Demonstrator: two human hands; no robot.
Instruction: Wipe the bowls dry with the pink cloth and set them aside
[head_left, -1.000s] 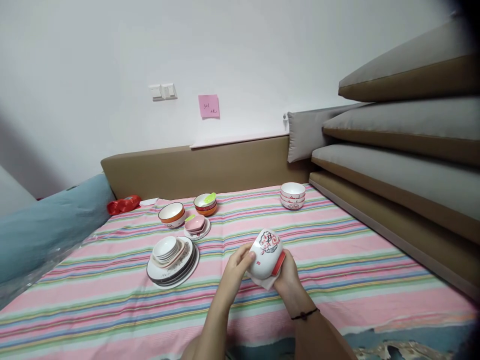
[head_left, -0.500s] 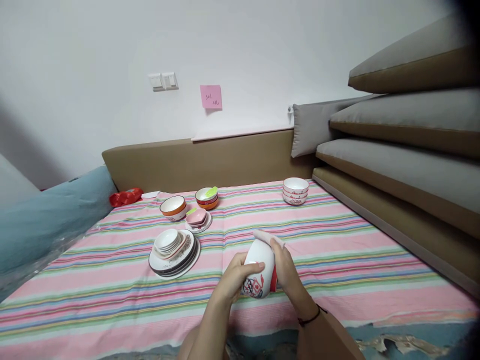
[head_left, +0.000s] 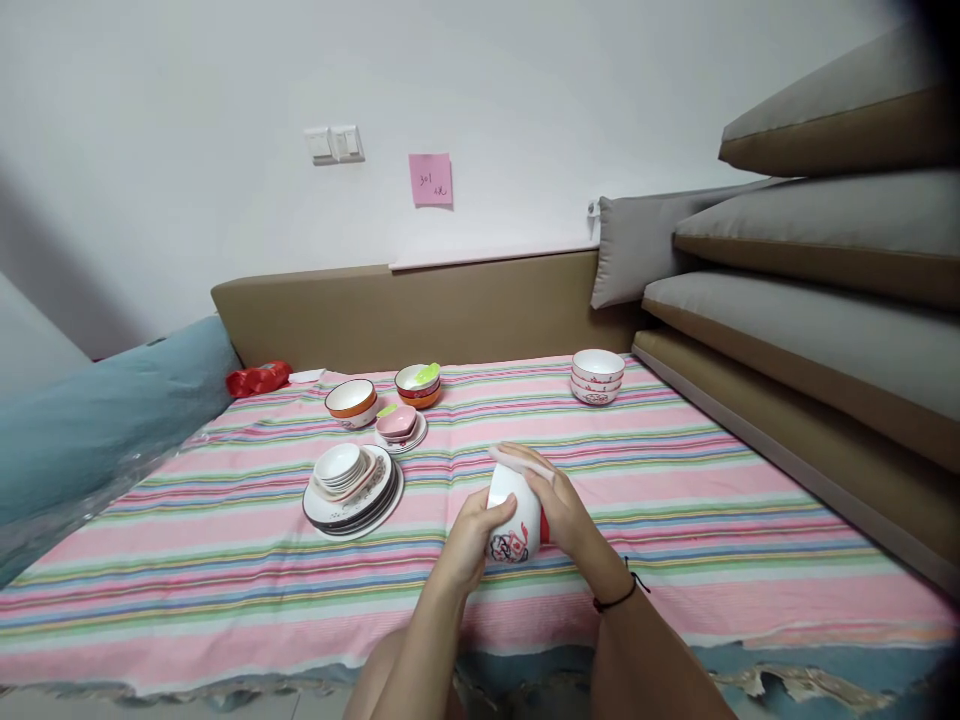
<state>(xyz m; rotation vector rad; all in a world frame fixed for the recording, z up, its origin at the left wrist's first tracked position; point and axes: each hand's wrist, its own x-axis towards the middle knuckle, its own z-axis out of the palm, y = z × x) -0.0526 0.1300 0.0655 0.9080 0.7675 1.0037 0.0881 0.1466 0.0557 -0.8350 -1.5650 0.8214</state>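
Note:
My left hand (head_left: 474, 532) is closed on a white bowl (head_left: 517, 505) with a red and black printed design, its thumb lying across the outer wall. The bowl is tipped on its side just above the striped cloth. A red part shows at its right, partly covered by my right hand. My right hand (head_left: 561, 505) presses a thin pale wiping cloth (head_left: 517, 462) against the upper edge of the bowl, fingers laid over it. Whether the cloth also reaches inside the bowl is hidden.
At left, a plate stack (head_left: 352, 520) carries small white bowls (head_left: 337, 463). Behind it are orange-sided bowls (head_left: 352, 402), a pink dish (head_left: 396, 421) on small plates and more bowls (head_left: 418, 387). Stacked white bowls (head_left: 598, 377) stand back right, beside tall piled cushions (head_left: 795, 300).
My right fingers have moved up and over the wiping cloth, which has shifted along the bowl's upper edge. My left hand keeps its hold. The view has shifted slightly.

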